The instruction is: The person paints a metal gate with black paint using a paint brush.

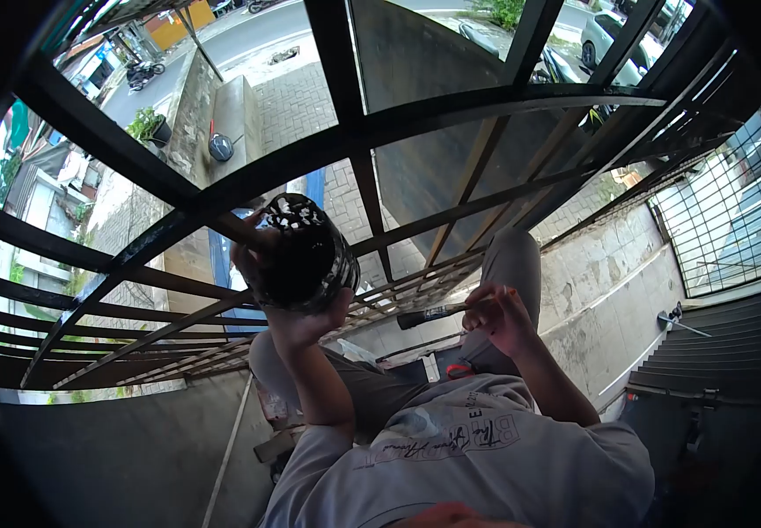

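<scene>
Black railing bars crowd the left hand gripping paint can, right hand gripping brush.

L hand: fingers mostly behind can, only palm & thumb show. Can's contents can't be told, label unreadable. Brush: handle end buried in R hand, bristles too dark to tell wet or dry. Red thing by lap half hidden by shirt. Shirt print warped, only partly legible.
</scene>
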Available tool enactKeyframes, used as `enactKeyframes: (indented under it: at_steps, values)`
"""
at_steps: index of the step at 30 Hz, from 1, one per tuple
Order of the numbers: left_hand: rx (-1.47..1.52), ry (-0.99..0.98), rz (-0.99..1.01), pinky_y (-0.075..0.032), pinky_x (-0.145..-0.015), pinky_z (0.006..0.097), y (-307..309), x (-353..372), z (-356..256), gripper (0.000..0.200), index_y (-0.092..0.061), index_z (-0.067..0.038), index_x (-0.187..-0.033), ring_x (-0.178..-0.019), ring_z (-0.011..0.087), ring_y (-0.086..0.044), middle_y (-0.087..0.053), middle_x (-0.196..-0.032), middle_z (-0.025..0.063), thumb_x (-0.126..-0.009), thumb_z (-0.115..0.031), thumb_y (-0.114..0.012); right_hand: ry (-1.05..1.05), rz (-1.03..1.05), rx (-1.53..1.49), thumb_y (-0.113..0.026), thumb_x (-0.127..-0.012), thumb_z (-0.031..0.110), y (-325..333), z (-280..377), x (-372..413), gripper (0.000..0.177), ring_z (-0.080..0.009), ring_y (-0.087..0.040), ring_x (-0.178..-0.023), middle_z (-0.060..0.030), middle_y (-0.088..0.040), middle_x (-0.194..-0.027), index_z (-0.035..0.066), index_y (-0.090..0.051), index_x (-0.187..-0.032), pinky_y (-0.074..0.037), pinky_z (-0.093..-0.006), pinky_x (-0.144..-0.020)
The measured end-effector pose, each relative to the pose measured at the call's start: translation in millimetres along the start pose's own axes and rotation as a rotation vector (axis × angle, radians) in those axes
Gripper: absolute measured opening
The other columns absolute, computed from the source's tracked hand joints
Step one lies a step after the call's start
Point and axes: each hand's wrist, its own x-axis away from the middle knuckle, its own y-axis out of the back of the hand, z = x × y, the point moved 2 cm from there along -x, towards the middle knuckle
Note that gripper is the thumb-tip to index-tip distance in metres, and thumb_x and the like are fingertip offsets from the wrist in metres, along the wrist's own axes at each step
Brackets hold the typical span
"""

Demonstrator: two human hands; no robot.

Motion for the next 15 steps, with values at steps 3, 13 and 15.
enactKeyframes:
  at_steps: [3, 13, 15]
  values:
    - [0.034, 0.053, -0.047, -0.05, -0.104, 0.0403, -7, -8, -9, 0.112, -0.031, -0.006, -0.151, -0.124, 0.0246, -0.056, -0.041, -0.143, 0.0126, -0.061, -0.034, -0.092, 0.139, -0.005, 0.119, -0.071, -0.1, 0.052, -2, 20, -1, 0.055, -0.02, -0.065, -0.073, -0.0088, -0.068, -0.078, -0.002, -0.071, -0.103, -0.055, -0.037, -0.069]
    - [0.107, 0.171, -0.083, -0.052, -0.1, 0.0375, -12, -10, -14, 0.119, -0.026, -0.007, -0.155, -0.117, 0.0219, -0.059, -0.044, -0.14, 0.0115, -0.059, -0.03, -0.092, 0.205, -0.073, 0.111, -0.068, -0.103, 0.045, 3, 64, 2, 0.047, -0.0207, -0.074, -0.076, -0.0142, -0.074, -0.085, -0.002, -0.074, -0.098, -0.059, -0.0302, -0.065]
    - [0.119, 0.138, -0.08, -0.052, -0.101, 0.0371, -12, -11, -13, 0.118, -0.028, -0.007, -0.153, -0.118, 0.0223, -0.059, -0.042, -0.143, 0.0118, -0.058, -0.029, -0.092, 0.214, -0.112, 0.251, -0.068, -0.102, 0.048, -14, 74, 5, 0.049, -0.019, -0.069, -0.071, -0.0141, -0.074, -0.085, -0.001, -0.073, -0.096, -0.055, -0.0292, -0.06]
